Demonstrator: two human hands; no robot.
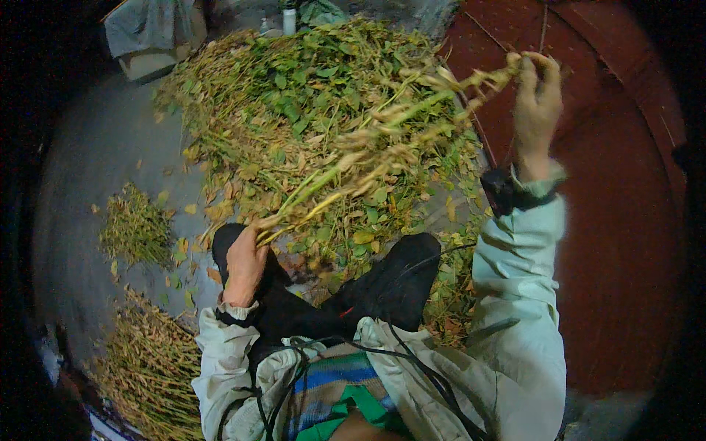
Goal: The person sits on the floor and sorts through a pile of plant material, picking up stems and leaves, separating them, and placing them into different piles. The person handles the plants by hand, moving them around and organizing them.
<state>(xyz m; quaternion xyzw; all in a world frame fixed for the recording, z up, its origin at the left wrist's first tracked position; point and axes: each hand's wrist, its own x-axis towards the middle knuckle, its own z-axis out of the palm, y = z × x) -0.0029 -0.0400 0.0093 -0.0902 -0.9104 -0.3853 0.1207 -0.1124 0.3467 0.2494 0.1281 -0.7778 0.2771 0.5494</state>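
Note:
A small bunch of plant stalks with dried pods (353,165) stretches diagonally in front of me, a little blurred. Its lower ends are in the grip of my left hand (245,267), above my left knee. At the upper right, my right hand (535,102) pinches the tips between thumb and fingers, over the red sheet. Beneath the stalks lies a large heap of green and yellow leaves and stalks (314,93), which reaches down to my knees.
A small bundle of stalks (138,226) and a larger pile (149,369) lie on the grey floor (110,143) at left. A red sheet (612,248) covers the right side. A white bottle (289,21) and a cloth-covered object (151,33) stand beyond the heap.

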